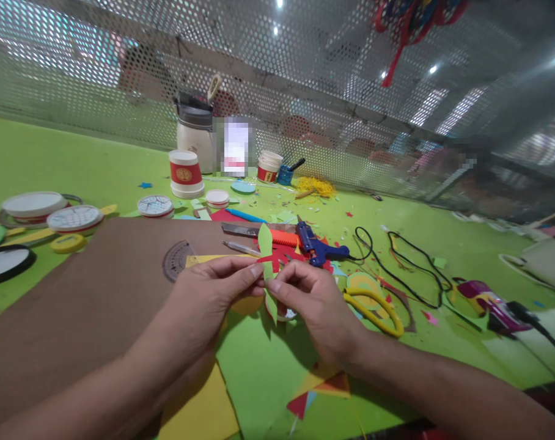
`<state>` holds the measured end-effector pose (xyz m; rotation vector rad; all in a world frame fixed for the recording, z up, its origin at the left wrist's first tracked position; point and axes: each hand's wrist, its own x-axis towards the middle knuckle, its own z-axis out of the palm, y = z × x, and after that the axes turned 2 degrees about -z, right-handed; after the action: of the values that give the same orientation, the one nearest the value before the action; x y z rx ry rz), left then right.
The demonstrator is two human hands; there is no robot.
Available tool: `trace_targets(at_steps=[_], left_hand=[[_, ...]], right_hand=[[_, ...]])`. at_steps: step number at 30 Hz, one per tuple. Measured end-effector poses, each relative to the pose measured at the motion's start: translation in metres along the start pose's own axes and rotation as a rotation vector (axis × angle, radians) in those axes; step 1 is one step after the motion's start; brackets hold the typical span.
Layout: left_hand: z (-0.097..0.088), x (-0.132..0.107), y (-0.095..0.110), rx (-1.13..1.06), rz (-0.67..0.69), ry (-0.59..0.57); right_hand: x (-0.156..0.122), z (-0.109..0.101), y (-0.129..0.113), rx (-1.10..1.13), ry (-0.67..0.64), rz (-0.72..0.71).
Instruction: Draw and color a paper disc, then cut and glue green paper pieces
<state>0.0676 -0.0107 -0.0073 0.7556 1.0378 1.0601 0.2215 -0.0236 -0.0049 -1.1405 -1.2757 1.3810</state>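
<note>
Between my two hands is a light green paper cutout (266,242), long and leaf-shaped, held upright. A small red paper strip (267,261) crosses its middle. My left hand (222,281) pinches it from the left, thumb and forefinger at the red strip. From the right, my right hand (307,293) pinches the lower green part with bent fingers. Part of a round white piece shows just below, mostly hidden by the hands. Under them lie green paper (254,360) and yellow paper (204,403).
A blue glue gun (316,244) with a black cord, an orange utility knife (280,237) and yellow-handled scissors (373,311) lie beyond and right. Brown board (98,305) spreads leftward. Paper cups (186,174) and a jug (195,137) stand at the back, before a perforated screen.
</note>
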Motion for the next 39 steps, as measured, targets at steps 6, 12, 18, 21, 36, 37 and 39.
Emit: trace_targets(at_steps=[6, 12, 18, 21, 36, 37, 39], left_hand=[[0.0006, -0.001, 0.001, 0.0, 0.004, 0.006], [0.0003, -0.0001, 0.0006, 0.01, 0.04, 0.0], [0.001, 0.0007, 0.0022, 0.014, 0.028, 0.015], [0.0013, 0.0014, 0.0029, 0.022, 0.019, 0.015], [0.0013, -0.0009, 0.0035, 0.008, 0.013, 0.0], [0.0012, -0.0009, 0.0036, -0.002, 0.012, -0.003], [0.0014, -0.0013, 0.0038, -0.011, 0.011, -0.006]], right_hand=[[-0.0004, -0.0007, 0.0, 0.001, -0.008, 0.0], [-0.0004, -0.0007, 0.0002, 0.002, -0.011, -0.006], [0.0006, -0.0002, 0.0018, 0.018, -0.014, 0.019], [0.0006, -0.0004, 0.0026, 0.021, -0.012, 0.014], [0.0008, -0.0017, 0.0025, 0.012, -0.034, -0.002], [0.0009, -0.0019, 0.003, 0.015, -0.039, -0.008], [0.0011, -0.0022, 0.0039, 0.019, -0.046, -0.016]])
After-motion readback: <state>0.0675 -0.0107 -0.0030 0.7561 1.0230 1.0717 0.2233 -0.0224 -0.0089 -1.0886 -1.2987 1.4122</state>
